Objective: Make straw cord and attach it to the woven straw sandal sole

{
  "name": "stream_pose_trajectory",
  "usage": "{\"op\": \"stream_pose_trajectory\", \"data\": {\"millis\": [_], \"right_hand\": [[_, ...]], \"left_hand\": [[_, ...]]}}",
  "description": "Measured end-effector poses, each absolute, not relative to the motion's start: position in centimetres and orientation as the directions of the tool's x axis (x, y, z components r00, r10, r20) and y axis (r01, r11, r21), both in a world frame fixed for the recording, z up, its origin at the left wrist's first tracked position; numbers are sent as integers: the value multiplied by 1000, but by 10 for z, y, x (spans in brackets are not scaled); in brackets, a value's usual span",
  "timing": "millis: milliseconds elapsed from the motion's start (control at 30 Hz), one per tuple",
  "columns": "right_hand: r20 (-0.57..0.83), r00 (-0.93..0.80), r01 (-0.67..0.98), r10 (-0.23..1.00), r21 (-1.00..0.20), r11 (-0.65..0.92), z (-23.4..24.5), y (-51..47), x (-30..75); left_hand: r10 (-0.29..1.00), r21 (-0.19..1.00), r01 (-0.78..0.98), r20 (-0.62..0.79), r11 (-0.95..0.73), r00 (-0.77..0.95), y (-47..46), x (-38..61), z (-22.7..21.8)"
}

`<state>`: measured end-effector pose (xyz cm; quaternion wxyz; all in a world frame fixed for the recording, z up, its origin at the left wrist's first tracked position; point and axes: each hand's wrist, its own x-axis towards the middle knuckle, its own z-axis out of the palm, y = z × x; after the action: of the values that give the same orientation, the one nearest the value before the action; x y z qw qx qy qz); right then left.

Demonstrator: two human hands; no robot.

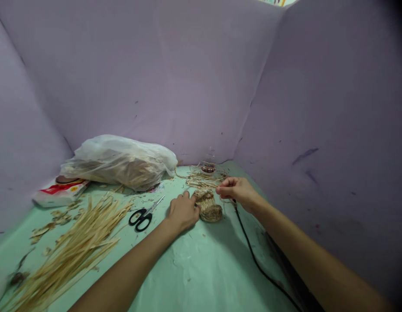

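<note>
A small woven piece of brown straw-like fibre (207, 203) lies on the green table, its near end rounded and thicker. My left hand (184, 211) rests against its left side, with fingertips and thumb gripping the edge. Just above and right of the piece, my right hand (237, 190) is closed in a pinch. Whatever sits between those fingertips is too small to make out. Behind the piece lies a loose bundle of thin twisted cord (201, 180). Black-handled scissors (144, 216) lie left of my left hand, blades slightly apart.
Long dry flat strips (80, 242) spread over the left side, with scraps around them. A stuffed white plastic bag (119, 160) and a red-and-white box (61, 192) stand behind. A small bowl of beads (208, 169) sits near the back wall. A black cable (253, 255) runs along the right.
</note>
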<state>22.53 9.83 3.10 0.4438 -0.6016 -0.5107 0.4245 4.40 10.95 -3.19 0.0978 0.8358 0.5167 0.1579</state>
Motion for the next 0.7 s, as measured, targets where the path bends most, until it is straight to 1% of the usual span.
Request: {"op": "stream_pose_trajectory", "data": {"millis": [100,200,267,333,400,433,467,533,600,700], "right_hand": [[-55,134,32,989,-998,-59,46,83,220],[-97,115,-157,989,-985,-78,49,61,206],[-179,96,-367,979,-921,-132,40,44,190],[-236,69,-486,969,-857,-174,23,28,171],[-281,16,-539,959,-811,-229,2,14,150],[-306,0,-556,952,-791,-255,-8,8,141],[-326,-7,-569,945,-776,-272,-17,3,133],[-347,-9,-570,938,-769,-290,-31,-4,122],[-336,-8,-535,942,-795,-287,-40,-9,116],[-296,-2,-467,955,-845,-263,-45,-11,115]], "left_hand": [[922,423,819,177,-387,344,119,40,-30],[959,570,771,178,-285,223,120,32,-23],[982,676,711,133,-191,137,110,25,-15],[992,771,629,30,-103,126,90,16,-8],[984,854,520,-76,-18,159,65,6,-3],[960,950,291,-181,115,214,52,1,-2],[934,970,83,-242,228,261,42,-4,-2],[919,934,-134,-285,330,273,26,-12,-4],[921,915,-199,-297,350,254,20,-17,-9],[922,920,-190,-293,344,254,20,-18,-17]]}}
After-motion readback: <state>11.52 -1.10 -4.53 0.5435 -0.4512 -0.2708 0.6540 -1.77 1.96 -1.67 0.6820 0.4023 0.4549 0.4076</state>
